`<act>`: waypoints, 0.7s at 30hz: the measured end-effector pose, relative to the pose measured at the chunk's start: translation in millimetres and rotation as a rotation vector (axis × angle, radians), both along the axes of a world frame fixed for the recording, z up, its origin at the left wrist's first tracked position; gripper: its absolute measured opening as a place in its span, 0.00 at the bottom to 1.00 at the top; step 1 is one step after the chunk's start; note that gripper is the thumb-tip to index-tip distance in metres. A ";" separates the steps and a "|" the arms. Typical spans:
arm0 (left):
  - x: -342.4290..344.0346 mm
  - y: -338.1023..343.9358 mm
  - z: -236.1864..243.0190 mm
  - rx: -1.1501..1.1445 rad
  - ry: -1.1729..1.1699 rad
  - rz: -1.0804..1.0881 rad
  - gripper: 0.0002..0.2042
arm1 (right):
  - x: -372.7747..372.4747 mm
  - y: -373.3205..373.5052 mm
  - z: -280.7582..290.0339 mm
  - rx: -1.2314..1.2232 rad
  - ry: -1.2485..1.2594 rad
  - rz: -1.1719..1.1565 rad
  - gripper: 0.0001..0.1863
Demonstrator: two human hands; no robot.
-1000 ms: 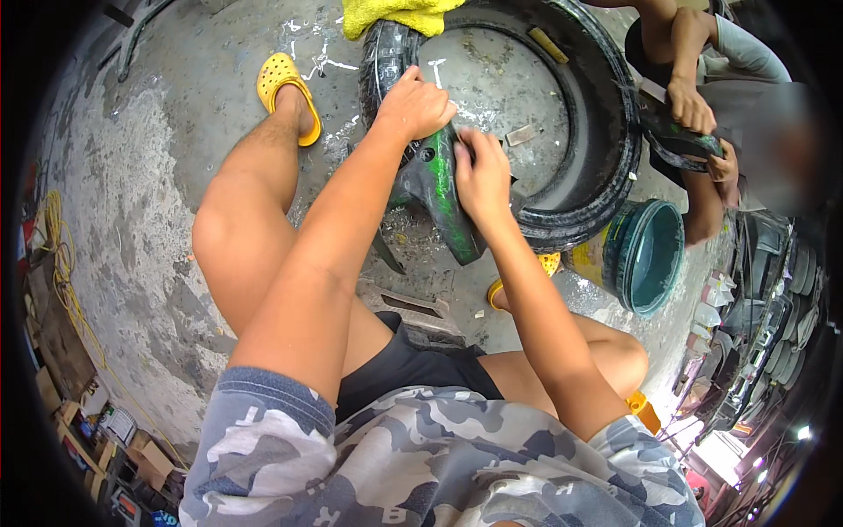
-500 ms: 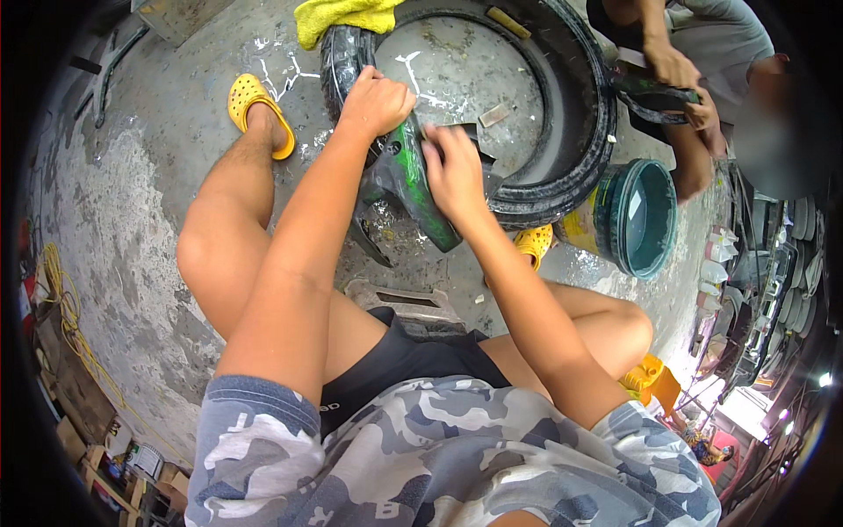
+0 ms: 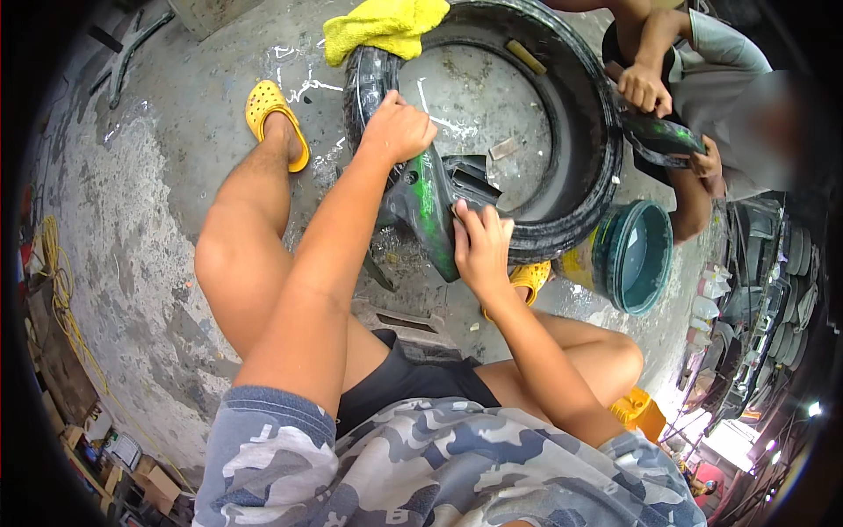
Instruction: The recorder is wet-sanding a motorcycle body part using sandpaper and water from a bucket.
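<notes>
A curved black plastic panel with green streaks (image 3: 425,195), like a motorcycle fairing piece, leans across a large tyre (image 3: 575,132) lying on its side. My left hand (image 3: 399,130) is closed around the panel's upper end. Lower down, my right hand (image 3: 483,244) lies along its right edge with fingers bent and pressed together. Whatever may be under those fingertips is hidden. A yellow cloth (image 3: 386,28) drapes over the tyre's far left rim, just beyond my left hand. Inside the tyre ring rests a small flat block (image 3: 504,148).
At right, a co-worker's hands (image 3: 645,89) work on another dark, green-marked part (image 3: 665,139). A teal bucket (image 3: 629,263) holding liquid stands beside the tyre. A grey plastic piece (image 3: 406,321) lies between my legs. Shelves of parts (image 3: 786,272) line the right side.
My right hand has slid nearer along the panel's edge, while my left keeps its hold. The co-worker's hands have shifted on their part. The whole view has tilted slightly.
</notes>
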State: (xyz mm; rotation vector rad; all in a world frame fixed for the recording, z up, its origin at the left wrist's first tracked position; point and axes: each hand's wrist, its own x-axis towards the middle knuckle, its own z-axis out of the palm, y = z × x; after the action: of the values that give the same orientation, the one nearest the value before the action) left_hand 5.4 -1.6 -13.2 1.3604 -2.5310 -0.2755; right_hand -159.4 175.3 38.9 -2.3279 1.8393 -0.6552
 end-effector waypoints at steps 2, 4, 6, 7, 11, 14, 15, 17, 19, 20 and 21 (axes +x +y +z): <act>-4.4 -6.9 0.8 -0.021 0.010 0.013 0.21 | -2.3 -8.5 -4.2 -0.028 0.033 0.027 0.19; -12.2 -6.8 0.7 -0.048 0.038 -0.013 0.20 | 7.3 -43.7 -3.1 -0.065 0.080 -0.008 0.19; -7.6 -8.3 2.5 -0.006 0.015 -0.021 0.20 | 21.0 -63.3 2.4 0.023 0.073 -0.058 0.19; -4.3 -8.0 2.2 0.032 -0.012 -0.027 0.20 | 18.9 -55.3 1.3 0.029 0.074 -0.048 0.19; -2.7 -3.6 -0.7 -0.021 0.011 0.003 0.21 | -6.4 3.0 -5.1 0.065 0.110 0.060 0.21; -13.2 -6.7 -0.2 -0.033 0.044 -0.002 0.20 | -0.9 -35.7 -4.9 -0.102 0.125 0.071 0.20; -13.5 -7.5 0.9 -0.041 0.038 -0.006 0.20 | 7.6 -56.8 -4.8 -0.097 0.116 0.054 0.19; -11.6 -3.9 -0.7 -0.014 0.005 -0.016 0.20 | 10.8 -63.8 -7.4 -0.060 0.113 0.024 0.18; -2.6 -3.4 -6.8 -0.027 0.068 0.014 0.21 | 9.5 -43.2 -5.3 -0.065 0.113 0.089 0.20; -4.3 -3.4 -3.6 -0.004 0.033 0.008 0.22 | -3.0 -23.6 -12.0 -0.111 0.127 0.121 0.21; -1.2 -4.1 -3.7 -0.001 0.030 0.024 0.22 | -4.6 -4.9 -3.8 -0.037 0.108 0.104 0.19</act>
State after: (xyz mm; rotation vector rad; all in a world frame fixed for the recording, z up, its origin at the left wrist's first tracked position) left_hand 4.2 -5.7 -16.9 1.3751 -2.4883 -0.2879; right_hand -164.0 170.4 35.1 -2.5095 1.7473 -0.5667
